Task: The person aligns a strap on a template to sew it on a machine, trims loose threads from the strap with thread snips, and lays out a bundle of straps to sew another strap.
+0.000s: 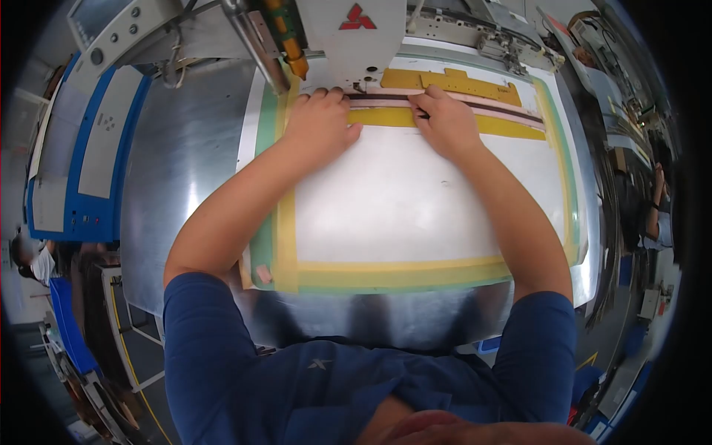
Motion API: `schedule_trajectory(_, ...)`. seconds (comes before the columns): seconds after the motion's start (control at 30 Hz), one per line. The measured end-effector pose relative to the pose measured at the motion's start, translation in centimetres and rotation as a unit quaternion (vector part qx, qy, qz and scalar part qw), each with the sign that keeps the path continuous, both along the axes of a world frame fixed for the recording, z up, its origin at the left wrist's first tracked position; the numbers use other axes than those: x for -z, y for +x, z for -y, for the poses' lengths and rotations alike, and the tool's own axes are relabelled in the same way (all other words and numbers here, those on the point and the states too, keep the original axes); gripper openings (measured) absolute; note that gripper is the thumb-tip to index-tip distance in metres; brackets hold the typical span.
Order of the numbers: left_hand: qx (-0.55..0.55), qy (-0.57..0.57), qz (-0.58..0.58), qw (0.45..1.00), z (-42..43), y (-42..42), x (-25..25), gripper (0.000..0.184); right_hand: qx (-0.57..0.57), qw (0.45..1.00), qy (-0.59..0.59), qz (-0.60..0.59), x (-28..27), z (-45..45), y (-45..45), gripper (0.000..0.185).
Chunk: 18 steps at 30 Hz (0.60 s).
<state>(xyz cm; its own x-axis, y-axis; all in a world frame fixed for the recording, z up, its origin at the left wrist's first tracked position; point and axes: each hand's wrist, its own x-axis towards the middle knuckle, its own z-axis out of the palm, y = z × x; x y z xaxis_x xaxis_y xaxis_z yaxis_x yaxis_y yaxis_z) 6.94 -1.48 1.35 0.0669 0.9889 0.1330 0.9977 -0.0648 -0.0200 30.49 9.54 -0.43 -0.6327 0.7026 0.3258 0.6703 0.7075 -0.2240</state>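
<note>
A long dark strip [378, 97] with pinkish strips [386, 104] along it runs across the far part of the white work plate [393, 193]. At its left end lies my left hand [320, 126], palm down, fingers stretched forward and thumb held apart. My right hand [446, 122] is closed, thumb and index finger pinching at the dark strip near its middle. Below the strip shows a yellow band [382, 117], partly hidden by my right hand. Beyond it lies a yellow perforated template piece [475, 85].
A white sewing machine head [352, 37] with a red logo stands just beyond my hands. An orange-tipped part [298, 67] hangs near my left hand. Green and yellow tape [415, 271] borders the plate. A blue-and-white cabinet [89, 148] stands left; other people [656, 215] are at the sides.
</note>
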Motion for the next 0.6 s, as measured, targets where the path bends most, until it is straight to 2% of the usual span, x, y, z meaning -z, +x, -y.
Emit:
schedule_trajectory(0.2,-0.007,0.029,0.035,0.999,0.3,1.7,-0.7,0.047,0.007,0.999,-0.025,0.021,-0.8,0.6,-0.1,0.028)
schedule_trajectory(0.4,-0.071,-0.03,0.034,0.996,-0.2,4.4,-1.2,0.052,-0.022,0.999,-0.03,0.032,-1.3,0.5,0.6,0.028)
schedule_trajectory(0.6,-0.106,-0.033,0.058,0.992,1.0,4.7,-1.4,0.059,0.033,0.998,-0.027,0.042,-2.0,-0.9,4.9,0.027)
